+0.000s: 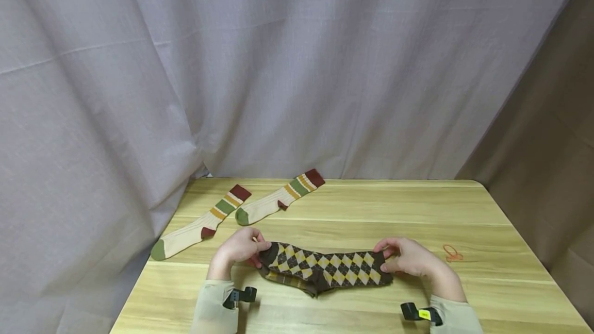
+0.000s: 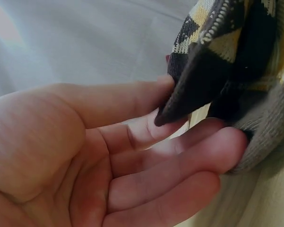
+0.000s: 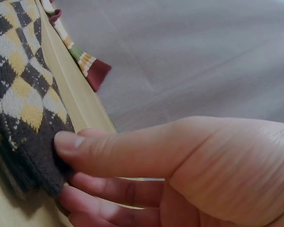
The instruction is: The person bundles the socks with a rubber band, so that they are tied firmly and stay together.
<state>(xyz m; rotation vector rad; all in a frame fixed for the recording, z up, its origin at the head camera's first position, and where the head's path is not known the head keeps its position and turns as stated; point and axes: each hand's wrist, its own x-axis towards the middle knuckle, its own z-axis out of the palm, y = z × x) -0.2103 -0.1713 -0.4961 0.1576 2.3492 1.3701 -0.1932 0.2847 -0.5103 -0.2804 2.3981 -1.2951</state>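
A dark brown argyle sock (image 1: 348, 269) with yellow and cream diamonds stretches between both hands above the wooden table. At its left end, the left hand (image 1: 242, 247) pinches the dark tip between thumb and index finger. Beneath hangs a second brown layer (image 1: 290, 281) with a plaid-like pattern; the left wrist view has the other fingers of that hand touching its brownish edge (image 2: 270, 137). On the right, thumb and fingers of the right hand (image 1: 408, 257) pinch the dark end of the argyle sock (image 3: 26, 94). The layers look stacked there.
Two cream socks with green toes, maroon heels and striped cuffs lie behind on the left: one (image 1: 185, 237) nearer the left edge, another (image 1: 266, 210) farther back. A thin orange loop (image 1: 452, 254) lies right of the right hand. Grey curtains (image 1: 325, 76) stand behind the table.
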